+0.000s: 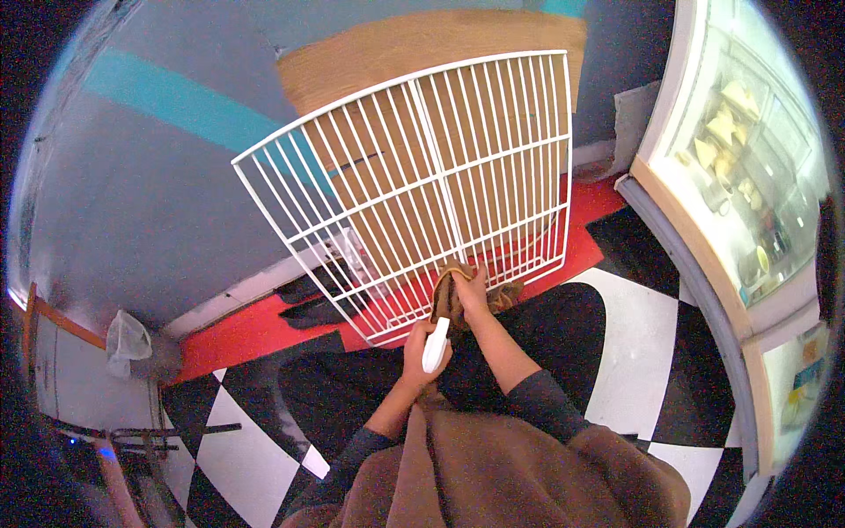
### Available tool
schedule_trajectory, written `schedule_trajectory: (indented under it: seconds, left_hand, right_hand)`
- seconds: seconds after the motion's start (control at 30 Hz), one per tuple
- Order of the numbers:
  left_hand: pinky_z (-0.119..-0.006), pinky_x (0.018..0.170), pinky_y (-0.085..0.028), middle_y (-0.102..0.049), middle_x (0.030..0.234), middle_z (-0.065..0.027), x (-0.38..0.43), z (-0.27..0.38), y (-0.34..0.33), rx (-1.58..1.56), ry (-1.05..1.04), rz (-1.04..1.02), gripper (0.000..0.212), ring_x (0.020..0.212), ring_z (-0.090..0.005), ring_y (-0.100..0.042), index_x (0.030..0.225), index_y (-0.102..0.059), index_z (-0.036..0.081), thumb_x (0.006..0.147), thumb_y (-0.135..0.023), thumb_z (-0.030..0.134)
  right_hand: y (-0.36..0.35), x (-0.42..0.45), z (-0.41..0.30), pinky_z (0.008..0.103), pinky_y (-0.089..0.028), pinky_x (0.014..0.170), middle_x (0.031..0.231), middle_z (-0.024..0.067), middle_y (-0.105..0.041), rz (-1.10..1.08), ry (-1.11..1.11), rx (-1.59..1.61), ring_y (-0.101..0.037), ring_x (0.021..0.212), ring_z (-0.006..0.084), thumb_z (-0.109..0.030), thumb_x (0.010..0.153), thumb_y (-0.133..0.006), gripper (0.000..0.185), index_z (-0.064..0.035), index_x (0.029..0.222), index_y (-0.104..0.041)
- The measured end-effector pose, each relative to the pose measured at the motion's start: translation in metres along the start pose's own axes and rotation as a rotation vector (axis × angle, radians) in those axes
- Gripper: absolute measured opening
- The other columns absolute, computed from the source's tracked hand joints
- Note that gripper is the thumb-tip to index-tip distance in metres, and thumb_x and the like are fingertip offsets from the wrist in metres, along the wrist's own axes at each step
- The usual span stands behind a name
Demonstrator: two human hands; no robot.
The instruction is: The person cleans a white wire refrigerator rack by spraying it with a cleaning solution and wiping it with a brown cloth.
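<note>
A white wire shelf rack (pixel 439 177) stands upright before me, tilted back towards the wall. My right hand (pixel 471 292) grips a brown cloth (pixel 446 290) against the lower middle bars of the rack. Part of the cloth hangs beyond my fingers. Just below and to the left, my left hand (pixel 420 355) is closed around a white plastic object (pixel 436 346), shaped like a spray-bottle head. Whatever lies beneath it is hidden by my hand.
A brown wood-grain panel (pixel 436 46) rests behind the rack. Black shoes (pixel 317 298) and a power strip (pixel 356 254) lie at the wall's foot. On the right stands a lit display case (pixel 719 171) with food. A plastic bag (pixel 129 343) hangs at left above the checkered floor (pixel 634 343).
</note>
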State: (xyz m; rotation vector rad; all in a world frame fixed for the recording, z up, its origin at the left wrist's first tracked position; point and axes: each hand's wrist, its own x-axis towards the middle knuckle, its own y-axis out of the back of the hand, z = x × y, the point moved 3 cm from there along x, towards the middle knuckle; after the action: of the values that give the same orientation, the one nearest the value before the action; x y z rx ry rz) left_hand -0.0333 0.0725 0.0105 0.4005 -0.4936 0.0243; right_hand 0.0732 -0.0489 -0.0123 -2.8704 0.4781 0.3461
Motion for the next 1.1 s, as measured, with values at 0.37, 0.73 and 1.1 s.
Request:
schedule_trajectory:
  seconds: [0.37,0.73,1.1]
  left_hand:
    - [-0.032,0.06,-0.041,-0.046,0.077,-0.0125,-0.001,0.008,-0.002,0.047,-0.067,-0.031,0.03,0.066,-0.0267,-0.05,0.089,-0.045,0.002,0.066,-0.064,0.006]
    - [-0.032,0.06,-0.041,-0.045,0.076,-0.0107,-0.01,-0.011,0.009,0.012,0.009,0.035,0.026,0.064,-0.0244,-0.049,0.088,-0.043,0.004,0.07,-0.062,0.008]
    - [-0.034,0.061,-0.041,-0.046,0.073,-0.0118,-0.012,-0.028,0.023,-0.098,0.045,0.01,0.027,0.065,-0.0271,-0.049,0.089,-0.043,0.005,0.071,-0.062,0.009]
  right_hand:
    - [0.005,0.026,0.033,0.0328,-0.041,0.084,0.109,0.0164,-0.05,0.052,0.177,-0.007,-0.05,0.099,0.0244,-0.016,0.074,-0.065,0.06,0.0024,0.122,-0.034]
    - [-0.004,0.013,0.028,0.0308,-0.039,0.084,0.108,0.0108,-0.048,0.018,0.249,0.233,-0.048,0.097,0.0202,-0.008,0.078,-0.059,0.05,-0.0013,0.121,-0.035]
    - [-0.002,0.023,0.033,0.0302,-0.039,0.084,0.109,0.0103,-0.045,0.182,0.386,0.221,-0.046,0.099,0.0196,-0.005,0.078,-0.059,0.053,-0.0042,0.124,-0.034]
